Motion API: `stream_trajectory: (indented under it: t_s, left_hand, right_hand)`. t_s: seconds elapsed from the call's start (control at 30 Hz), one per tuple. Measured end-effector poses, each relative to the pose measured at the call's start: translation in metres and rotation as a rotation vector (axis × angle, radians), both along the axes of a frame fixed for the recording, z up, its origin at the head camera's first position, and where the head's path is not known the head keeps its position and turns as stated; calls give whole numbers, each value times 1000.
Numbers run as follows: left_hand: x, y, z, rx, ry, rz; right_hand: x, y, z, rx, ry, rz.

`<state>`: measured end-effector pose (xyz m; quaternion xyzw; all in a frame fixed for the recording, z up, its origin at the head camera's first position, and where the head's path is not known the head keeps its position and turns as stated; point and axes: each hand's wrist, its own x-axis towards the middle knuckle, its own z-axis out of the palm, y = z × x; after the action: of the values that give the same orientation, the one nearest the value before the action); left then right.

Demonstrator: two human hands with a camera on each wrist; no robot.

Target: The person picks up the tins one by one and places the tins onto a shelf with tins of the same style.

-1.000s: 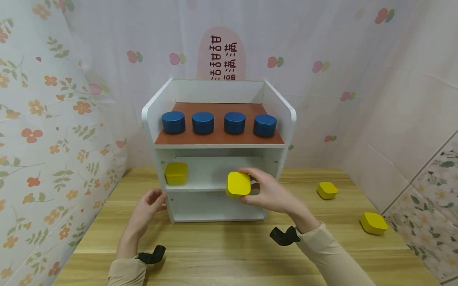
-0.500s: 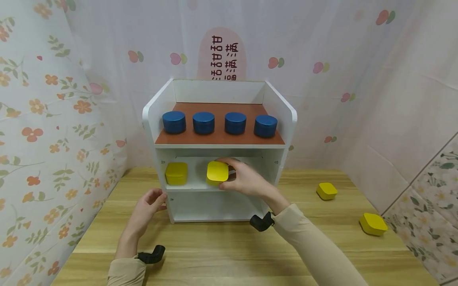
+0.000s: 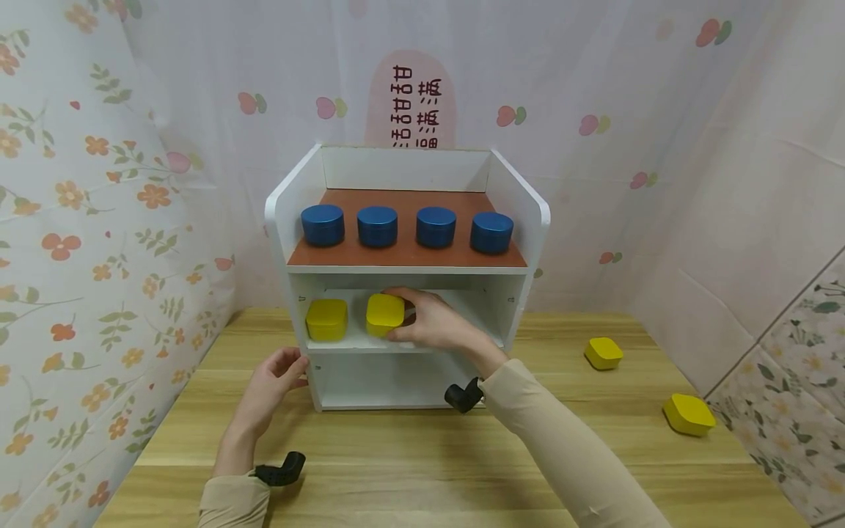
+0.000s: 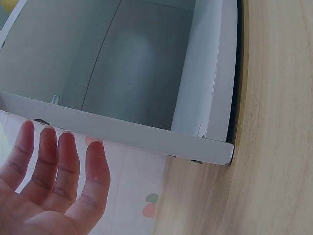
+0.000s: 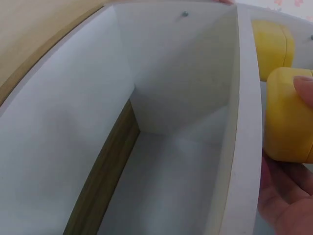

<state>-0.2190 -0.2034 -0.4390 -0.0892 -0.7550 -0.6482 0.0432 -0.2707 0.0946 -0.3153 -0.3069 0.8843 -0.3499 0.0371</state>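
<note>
My right hand [image 3: 436,320] grips a yellow rounded-square tin [image 3: 384,315] by its right side, at the middle level of a white shelf unit [image 3: 409,270]. In the right wrist view, the thumb lies on the held tin [image 5: 288,117] and other fingers are below it. Another yellow tin [image 3: 326,320] stands on that level to the left, a small gap away. My left hand [image 3: 272,385] is at the unit's lower left side. Its fingers [image 4: 66,161] reach up to the side panel [image 4: 122,127] in the left wrist view, loosely bent and holding nothing.
Several blue round tins [image 3: 435,226] stand in a row on the brown top level. Two more yellow tins lie on the wooden table [image 3: 370,469] at right: one farther back [image 3: 604,353], one nearer [image 3: 689,414]. A floral curtain [image 3: 99,220] hangs behind and at left.
My right hand has carried the yellow tin left and back, from in front of the shelf unit into its middle level. The left hand has stayed at the side panel.
</note>
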Motion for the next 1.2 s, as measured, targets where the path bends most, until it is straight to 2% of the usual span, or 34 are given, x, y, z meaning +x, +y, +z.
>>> stream_trajectory:
  t_s: [0.3, 0.97, 1.2]
  left_hand:
    - [-1, -1, 0, -2, -4, 1]
    - [-1, 0, 0, 3, -3, -2]
    - [-1, -1, -1, 4, 8, -9]
  right_hand:
    - [-7, -4, -1, -39, -89, 7]
    - [-12, -8, 0, 13, -111, 14]
    - [-12, -9, 1, 10, -143, 21]
